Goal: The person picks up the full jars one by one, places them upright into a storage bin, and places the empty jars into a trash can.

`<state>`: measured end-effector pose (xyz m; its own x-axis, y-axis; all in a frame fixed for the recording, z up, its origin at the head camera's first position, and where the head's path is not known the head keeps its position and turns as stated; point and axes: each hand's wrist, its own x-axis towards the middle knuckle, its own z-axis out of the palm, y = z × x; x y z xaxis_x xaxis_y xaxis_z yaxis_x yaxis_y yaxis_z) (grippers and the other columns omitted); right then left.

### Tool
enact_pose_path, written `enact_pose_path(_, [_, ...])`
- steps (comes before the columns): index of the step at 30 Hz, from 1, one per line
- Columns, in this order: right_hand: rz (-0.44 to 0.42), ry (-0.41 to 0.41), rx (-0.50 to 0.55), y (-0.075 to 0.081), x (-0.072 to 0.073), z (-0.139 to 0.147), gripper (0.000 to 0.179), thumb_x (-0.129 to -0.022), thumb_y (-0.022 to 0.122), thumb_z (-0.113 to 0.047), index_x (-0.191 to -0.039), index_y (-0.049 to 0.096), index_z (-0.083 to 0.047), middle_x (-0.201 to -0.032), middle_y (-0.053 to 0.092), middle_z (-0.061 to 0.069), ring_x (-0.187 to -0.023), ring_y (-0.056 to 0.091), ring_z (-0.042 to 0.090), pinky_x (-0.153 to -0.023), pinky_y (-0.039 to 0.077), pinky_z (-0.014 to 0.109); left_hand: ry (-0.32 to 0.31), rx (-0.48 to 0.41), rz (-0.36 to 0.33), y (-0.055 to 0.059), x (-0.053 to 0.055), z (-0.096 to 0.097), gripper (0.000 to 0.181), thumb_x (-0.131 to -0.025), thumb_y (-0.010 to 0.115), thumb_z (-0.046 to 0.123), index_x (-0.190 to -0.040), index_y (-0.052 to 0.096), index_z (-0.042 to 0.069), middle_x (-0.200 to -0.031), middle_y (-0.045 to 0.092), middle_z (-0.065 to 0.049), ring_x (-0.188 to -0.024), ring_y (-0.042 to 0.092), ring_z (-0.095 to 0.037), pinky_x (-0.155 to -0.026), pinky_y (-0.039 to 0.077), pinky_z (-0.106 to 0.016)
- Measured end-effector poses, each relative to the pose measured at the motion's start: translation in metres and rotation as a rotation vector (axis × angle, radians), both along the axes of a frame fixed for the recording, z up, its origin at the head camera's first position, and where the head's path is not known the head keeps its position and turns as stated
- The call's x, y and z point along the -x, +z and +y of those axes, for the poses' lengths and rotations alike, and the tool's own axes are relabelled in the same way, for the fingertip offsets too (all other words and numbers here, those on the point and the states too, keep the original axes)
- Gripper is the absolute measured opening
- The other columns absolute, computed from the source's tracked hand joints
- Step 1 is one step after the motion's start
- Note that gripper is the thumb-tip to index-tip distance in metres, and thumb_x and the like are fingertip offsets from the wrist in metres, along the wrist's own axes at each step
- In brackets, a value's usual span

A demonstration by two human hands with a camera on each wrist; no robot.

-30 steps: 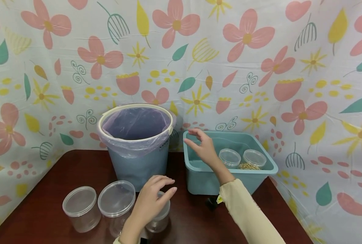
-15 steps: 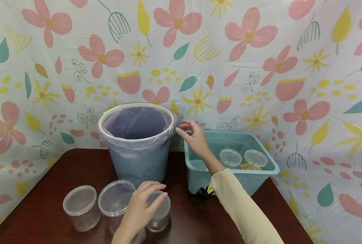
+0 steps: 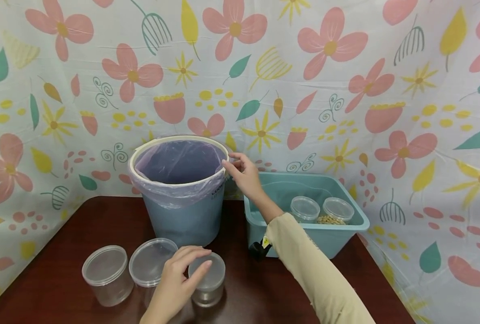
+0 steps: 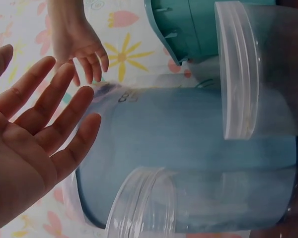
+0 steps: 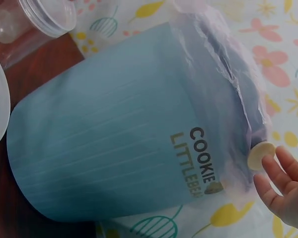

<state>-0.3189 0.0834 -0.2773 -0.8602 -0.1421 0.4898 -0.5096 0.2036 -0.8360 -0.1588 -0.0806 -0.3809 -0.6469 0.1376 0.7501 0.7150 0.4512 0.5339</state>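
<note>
A blue trash bin (image 3: 183, 213) with a purple plastic liner (image 5: 213, 99) and a cream ring on its rim stands at the back left. My right hand (image 3: 244, 175) is at the right side of that rim, fingers loosely bent. In the right wrist view its fingertips are right at the round cream handle button (image 5: 261, 155). My left hand (image 3: 178, 279) hovers with fingers spread over the clear lidded jars; in the left wrist view its palm holds nothing. Nearest to it are the right jar (image 3: 209, 281) and the middle jar (image 3: 152, 261), which the hand partly hides.
At the far left of the dark wooden table (image 3: 114, 216) stands another clear jar (image 3: 108, 276). Right of the bin sits a teal tub (image 3: 304, 240) with two lidded jars (image 3: 338, 208), one showing tan pellets. A flower-patterned cloth (image 3: 240, 81) hangs behind.
My right hand has moved left from over the teal tub to the bin's rim. My left hand has drifted left and a little down, uncovering more of the right jar.
</note>
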Motion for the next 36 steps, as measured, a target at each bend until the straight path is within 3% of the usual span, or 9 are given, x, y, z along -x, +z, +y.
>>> enact_pose_path(4, [-0.023, -0.017, -0.022, -0.005, 0.008, -0.004, 0.037, -0.088, 0.059, -0.025, -0.118, 0.054, -0.005, -0.082, 0.055, 0.01, -0.073, 0.052, 0.03, -0.058, 0.045, 0.03, 0.004, -0.013, 0.014, -0.001, -0.002, -0.004, 0.024, -0.076, 0.07, 0.004, -0.098, 0.067, 0.014, -0.098, 0.06, 0.008, -0.091, 0.056, -0.012, -0.075, 0.044, -0.024])
enact_pose_path(10, [-0.057, -0.029, -0.054, -0.007, 0.006, -0.009, 0.035, -0.086, 0.061, -0.025, -0.115, 0.056, -0.007, -0.07, 0.052, 0.005, -0.061, 0.05, 0.023, -0.055, 0.047, 0.033, 0.02, -0.023, 0.003, -0.001, -0.008, -0.01, 0.026, -0.075, 0.07, 0.003, -0.099, 0.067, 0.015, -0.098, 0.061, 0.008, -0.092, 0.056, -0.013, -0.08, 0.04, -0.016])
enact_pose_path(19, [-0.072, -0.052, -0.063, -0.014, 0.008, -0.012, 0.033, -0.082, 0.066, -0.02, -0.111, 0.059, -0.004, -0.059, 0.049, 0.002, -0.05, 0.049, 0.013, -0.047, 0.044, 0.026, 0.047, -0.018, 0.02, 0.002, -0.012, -0.015, 0.027, -0.074, 0.071, 0.002, -0.097, 0.067, 0.014, -0.098, 0.061, 0.007, -0.091, 0.056, -0.013, -0.081, 0.038, -0.013])
enact_pose_path(29, [-0.169, -0.038, -0.018, -0.017, 0.007, -0.015, 0.035, -0.081, 0.067, -0.021, -0.112, 0.058, -0.006, -0.07, 0.055, 0.017, -0.047, 0.05, 0.012, -0.045, 0.044, 0.025, 0.051, -0.022, 0.024, 0.002, -0.013, -0.016, 0.026, -0.073, 0.071, 0.002, -0.097, 0.068, 0.013, -0.096, 0.062, 0.003, -0.091, 0.056, -0.013, -0.08, 0.038, -0.013])
enact_pose_path(36, [-0.225, -0.043, 0.009, -0.021, 0.009, -0.016, 0.034, -0.081, 0.066, -0.024, -0.111, 0.058, -0.011, -0.067, 0.056, 0.009, -0.047, 0.052, 0.019, -0.042, 0.043, 0.025, 0.044, -0.024, 0.028, 0.002, -0.013, -0.017, 0.026, -0.074, 0.07, 0.002, -0.097, 0.068, 0.013, -0.097, 0.062, 0.003, -0.091, 0.056, -0.014, -0.081, 0.038, -0.013])
